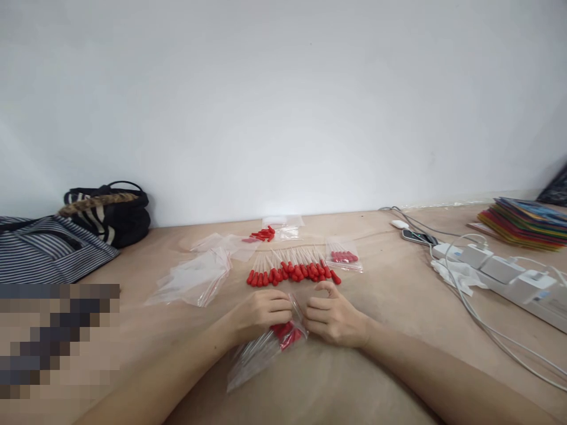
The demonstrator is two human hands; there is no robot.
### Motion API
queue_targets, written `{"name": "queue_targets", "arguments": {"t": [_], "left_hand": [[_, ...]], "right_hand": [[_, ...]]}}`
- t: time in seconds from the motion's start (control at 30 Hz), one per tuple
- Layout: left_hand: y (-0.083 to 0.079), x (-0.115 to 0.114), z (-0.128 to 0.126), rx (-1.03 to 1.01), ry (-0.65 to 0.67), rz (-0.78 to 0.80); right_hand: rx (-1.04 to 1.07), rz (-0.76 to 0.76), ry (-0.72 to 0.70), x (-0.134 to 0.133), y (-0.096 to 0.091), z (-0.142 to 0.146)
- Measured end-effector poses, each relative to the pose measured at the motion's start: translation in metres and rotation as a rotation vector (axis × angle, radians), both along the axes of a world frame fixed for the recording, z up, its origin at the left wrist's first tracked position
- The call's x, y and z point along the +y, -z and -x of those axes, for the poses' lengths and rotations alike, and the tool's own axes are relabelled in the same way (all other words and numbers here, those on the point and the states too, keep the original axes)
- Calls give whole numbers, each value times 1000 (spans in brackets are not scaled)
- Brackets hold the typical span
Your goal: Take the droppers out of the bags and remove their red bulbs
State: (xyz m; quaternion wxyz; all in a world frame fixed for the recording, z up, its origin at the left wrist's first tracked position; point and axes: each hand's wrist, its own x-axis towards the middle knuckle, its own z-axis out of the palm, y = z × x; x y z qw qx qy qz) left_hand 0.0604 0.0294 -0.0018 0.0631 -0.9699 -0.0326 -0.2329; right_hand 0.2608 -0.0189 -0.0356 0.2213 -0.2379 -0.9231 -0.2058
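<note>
My left hand [261, 313] and my right hand [330, 316] are both closed on the top edge of a clear zip bag [261, 354] that lies on the tan surface and holds red-bulbed droppers. Just beyond my hands lies a row of several loose droppers [292, 268] with red bulbs toward me. A small filled bag [344, 257] lies to the right of the row. A little pile of red bulbs [263, 234] sits farther back. Empty clear bags [197, 274] are spread to the left.
A black and striped bag [110, 215] and striped cloth [44, 248] lie at the far left. At the right are a power strip with white chargers [500, 268], trailing cables [482, 321], a phone [419, 237] and a stack of coloured sheets [527, 224]. A white wall stands behind.
</note>
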Motion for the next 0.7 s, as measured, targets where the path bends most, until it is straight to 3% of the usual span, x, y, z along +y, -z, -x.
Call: {"name": "queue_targets", "arguments": {"t": [0.07,0.13,0.2,0.27,0.4,0.53,0.7], "left_hand": [[-3,-4,5,-20,-34,49],[-4,-14,12,-38,-174,161],[-3,-29,22,-14,-351,283],[2,-43,32,60,-430,342],[12,-57,41,177,-460,440],[15,-55,38,133,-516,553],[18,-47,39,79,-479,626]], "right_hand": [[53,-60,-19,-1,-6,-3],[110,-36,-18,-2,-11,-6],[155,118,-8,-4,-16,-8],[203,344,-3,-5,-19,-10],[284,689,85,-7,-21,-9],[351,792,213,-5,-16,-4],[376,898,187,-4,-16,-4]]}}
